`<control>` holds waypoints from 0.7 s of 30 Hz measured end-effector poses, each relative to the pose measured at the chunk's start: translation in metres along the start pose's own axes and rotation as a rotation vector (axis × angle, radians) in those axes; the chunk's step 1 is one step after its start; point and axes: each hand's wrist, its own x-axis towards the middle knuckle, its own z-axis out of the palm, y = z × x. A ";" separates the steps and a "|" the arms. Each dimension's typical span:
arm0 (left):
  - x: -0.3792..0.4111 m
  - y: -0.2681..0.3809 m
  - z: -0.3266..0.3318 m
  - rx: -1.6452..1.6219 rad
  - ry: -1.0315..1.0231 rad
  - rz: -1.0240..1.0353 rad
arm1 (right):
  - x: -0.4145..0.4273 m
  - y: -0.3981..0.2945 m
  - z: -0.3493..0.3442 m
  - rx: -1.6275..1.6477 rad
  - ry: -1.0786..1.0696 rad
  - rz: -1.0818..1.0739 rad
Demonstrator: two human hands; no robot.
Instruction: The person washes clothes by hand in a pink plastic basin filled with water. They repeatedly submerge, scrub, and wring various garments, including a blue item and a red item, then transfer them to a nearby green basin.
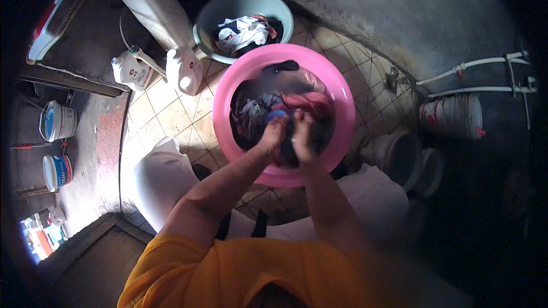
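A pink plastic basin (342, 106) stands on the tiled floor between my knees, filled with wet, mostly dark clothes. Both of my hands are down inside it, side by side. My left hand (275, 131) is closed on a dark blue cloth (289, 139), with a bright blue patch (277, 115) showing just beyond its fingers. Slightly blurred, my right hand (303, 134) grips the same cloth from the other side. Past my hands lie a red garment (308, 101), a bunched grey garment (251, 109) and a pale pink piece (314, 81).
A grey-green basin (201, 36) with white and dark clothes stands behind the pink one. Two white jugs (185, 70) (130, 70) stand by a pedestal (150, 4). Buckets (454, 115) (391, 158) and white pipes (475, 90) are at right. More buckets (60, 120) (58, 173) stand left.
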 end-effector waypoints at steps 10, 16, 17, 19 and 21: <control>-0.046 0.047 0.048 0.496 -0.686 0.537 | 0.071 0.120 -0.065 0.999 -0.938 0.292; 0.018 0.014 -0.009 0.523 -0.072 0.661 | 0.105 -0.008 -0.063 0.771 -0.435 0.237; 0.028 0.005 -0.018 0.479 0.053 0.375 | 0.103 -0.004 -0.060 0.840 -0.399 0.288; 0.030 0.000 -0.023 0.063 0.009 -0.036 | 0.085 -0.005 -0.042 0.751 -0.333 0.362; 0.024 0.000 -0.024 -0.330 0.122 -0.465 | 0.046 0.007 -0.010 0.302 -0.276 0.200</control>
